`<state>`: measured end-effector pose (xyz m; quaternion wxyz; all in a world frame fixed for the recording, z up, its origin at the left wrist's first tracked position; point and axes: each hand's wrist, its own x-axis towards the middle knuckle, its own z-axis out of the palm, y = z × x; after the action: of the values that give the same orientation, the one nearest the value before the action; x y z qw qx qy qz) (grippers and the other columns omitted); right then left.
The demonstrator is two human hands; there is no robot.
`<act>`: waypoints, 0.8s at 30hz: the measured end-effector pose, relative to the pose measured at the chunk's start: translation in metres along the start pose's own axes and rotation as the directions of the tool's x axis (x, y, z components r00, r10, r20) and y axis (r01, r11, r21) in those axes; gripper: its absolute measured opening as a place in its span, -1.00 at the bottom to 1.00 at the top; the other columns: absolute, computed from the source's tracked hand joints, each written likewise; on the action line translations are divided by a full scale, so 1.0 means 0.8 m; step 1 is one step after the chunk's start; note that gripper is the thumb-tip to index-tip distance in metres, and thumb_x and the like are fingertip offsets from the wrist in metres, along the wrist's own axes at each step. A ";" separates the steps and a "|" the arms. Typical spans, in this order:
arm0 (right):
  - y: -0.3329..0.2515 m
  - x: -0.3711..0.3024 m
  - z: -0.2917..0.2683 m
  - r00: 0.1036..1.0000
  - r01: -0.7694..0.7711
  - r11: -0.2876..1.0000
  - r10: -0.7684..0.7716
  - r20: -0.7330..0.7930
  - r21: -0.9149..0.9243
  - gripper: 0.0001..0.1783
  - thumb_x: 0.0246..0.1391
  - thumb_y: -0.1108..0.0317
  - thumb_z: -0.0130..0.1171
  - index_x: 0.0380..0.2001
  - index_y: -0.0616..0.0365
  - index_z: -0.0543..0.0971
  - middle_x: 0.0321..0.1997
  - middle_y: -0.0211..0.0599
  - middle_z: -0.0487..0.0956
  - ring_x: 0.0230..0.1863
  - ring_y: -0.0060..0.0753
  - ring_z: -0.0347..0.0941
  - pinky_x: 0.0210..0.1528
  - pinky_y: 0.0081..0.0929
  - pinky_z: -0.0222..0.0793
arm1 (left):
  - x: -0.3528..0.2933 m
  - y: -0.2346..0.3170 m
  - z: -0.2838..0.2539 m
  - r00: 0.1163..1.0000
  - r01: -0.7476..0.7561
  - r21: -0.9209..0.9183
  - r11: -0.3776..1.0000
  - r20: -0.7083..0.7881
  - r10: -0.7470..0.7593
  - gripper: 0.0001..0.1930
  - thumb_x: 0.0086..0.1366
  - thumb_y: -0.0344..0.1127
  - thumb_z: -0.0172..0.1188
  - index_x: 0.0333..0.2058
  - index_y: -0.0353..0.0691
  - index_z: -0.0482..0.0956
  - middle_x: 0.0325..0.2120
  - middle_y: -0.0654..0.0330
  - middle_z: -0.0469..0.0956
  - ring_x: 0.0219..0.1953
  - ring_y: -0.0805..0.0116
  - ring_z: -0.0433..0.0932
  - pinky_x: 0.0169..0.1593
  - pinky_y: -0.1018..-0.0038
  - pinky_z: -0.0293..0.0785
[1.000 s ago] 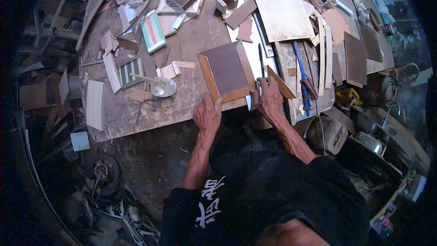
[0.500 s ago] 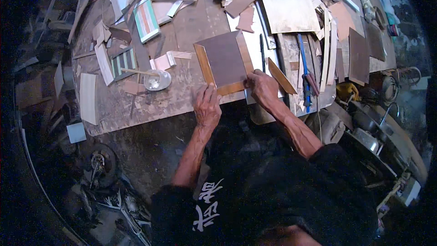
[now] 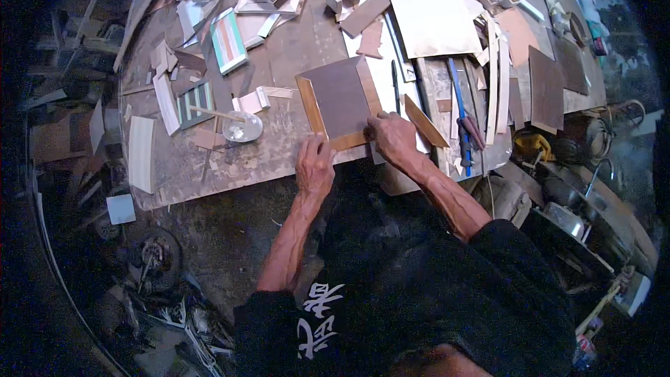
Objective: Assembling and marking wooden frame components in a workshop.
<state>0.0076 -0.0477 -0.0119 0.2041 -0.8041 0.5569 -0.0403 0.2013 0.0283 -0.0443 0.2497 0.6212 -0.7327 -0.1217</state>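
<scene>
A dark brown panel (image 3: 343, 98) lies on the workbench close to its front edge, bordered by lighter wooden strips on the left, right and near sides. My left hand (image 3: 315, 166) is closed on the near left corner of this wooden frame, fingertips at the strip ends. At the near right corner, the curled fingers of my right hand (image 3: 395, 141) pinch the frame's border. Both thumbs are mostly hidden. A loose brown wooden strip (image 3: 426, 121) with angled ends rests just right of my right hand.
Left of the frame stands a clear jar (image 3: 244, 128) with a stick across it. A blue bar clamp (image 3: 460, 108) lies to the right. Wood offcuts, small boxes and a pale board (image 3: 429, 10) crowd the far bench. A striped panel (image 3: 229, 40) lies far left.
The view has shifted slightly. My right hand has moved a little left along the near right corner; my left hand stays at the left corner.
</scene>
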 end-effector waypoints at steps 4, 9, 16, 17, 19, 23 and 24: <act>-0.002 0.002 0.003 0.999 0.033 0.993 -0.031 -0.016 0.118 -0.87 -0.05 0.34 0.08 -0.42 0.07 0.57 -0.40 -0.18 0.53 -0.24 -0.04 0.50 -0.32 -0.11 0.42 | -0.002 -0.004 0.004 0.995 -0.075 0.068 0.995 -0.053 0.079 -0.75 0.02 -0.50 0.22 -0.26 -0.41 0.51 -0.16 -0.04 0.44 -0.05 -0.05 0.41 0.01 0.19 0.38; -0.012 0.018 0.009 0.986 0.119 0.971 -0.092 -0.136 0.206 -0.84 0.00 0.27 0.14 -0.41 0.11 0.49 -0.42 -0.14 0.50 -0.32 -0.01 0.47 -0.33 -0.16 0.39 | 0.004 0.001 -0.005 0.998 -0.054 0.018 0.998 -0.028 0.055 -0.68 -0.01 -0.53 0.22 -0.21 -0.41 0.47 -0.21 -0.04 0.42 -0.12 -0.05 0.39 -0.02 0.19 0.37; -0.009 0.018 0.016 0.969 0.245 0.955 -0.241 -0.047 0.165 -0.80 -0.05 0.34 0.08 -0.31 0.09 0.52 -0.26 -0.13 0.45 -0.19 -0.05 0.43 -0.23 -0.23 0.41 | 0.015 0.004 -0.021 0.993 0.106 -0.039 0.994 0.062 -0.104 -0.41 -0.04 -0.47 0.28 0.02 -0.34 0.29 -0.19 -0.07 0.38 -0.14 -0.12 0.37 -0.05 0.14 0.35; -0.012 0.018 0.019 0.969 0.246 0.955 -0.242 -0.047 0.166 -0.80 -0.05 0.34 0.08 -0.31 0.09 0.52 -0.26 -0.13 0.45 -0.19 -0.05 0.43 -0.23 -0.23 0.41 | 0.015 0.003 -0.021 0.993 0.107 -0.038 0.993 0.062 -0.105 -0.41 -0.04 -0.47 0.28 0.02 -0.34 0.29 -0.19 -0.07 0.38 -0.14 -0.12 0.37 -0.05 0.14 0.35; -0.018 0.018 0.031 0.900 0.428 0.902 -0.420 -0.115 0.055 -0.66 -0.08 0.36 0.05 -0.15 -0.01 0.56 -0.12 -0.15 0.38 -0.06 -0.07 0.34 -0.09 -0.28 0.37 | 0.016 0.004 -0.019 0.983 0.178 -0.111 0.978 0.060 -0.172 -0.33 -0.02 -0.47 0.28 0.09 -0.32 0.18 -0.14 -0.09 0.38 -0.08 -0.20 0.36 -0.02 0.11 0.35; -0.028 0.008 0.058 0.917 0.386 0.922 -0.382 -0.114 0.017 -0.55 -0.05 0.37 0.03 -0.06 -0.33 0.58 -0.02 -0.11 0.32 -0.03 -0.01 0.27 -0.13 -0.22 0.40 | 0.019 0.001 -0.020 0.984 0.173 -0.183 0.968 0.081 -0.161 -0.27 0.01 -0.47 0.27 0.14 -0.38 0.10 -0.04 -0.12 0.38 -0.02 -0.23 0.36 0.01 0.11 0.35; -0.031 0.003 0.051 0.916 0.397 0.917 -0.395 -0.065 0.023 -0.57 -0.07 0.35 0.08 -0.07 -0.24 0.58 -0.02 -0.12 0.30 -0.03 -0.02 0.26 -0.14 -0.19 0.40 | 0.018 0.002 -0.020 0.979 0.196 -0.165 0.967 0.092 -0.183 -0.25 0.01 -0.48 0.27 0.15 -0.41 0.07 0.00 -0.13 0.37 -0.01 -0.22 0.37 0.03 0.12 0.36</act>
<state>0.0423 -0.0310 -0.0406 0.1894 -0.8949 0.3875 -0.1144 0.2069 0.0168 -0.0270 0.2618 0.6594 -0.6656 -0.2317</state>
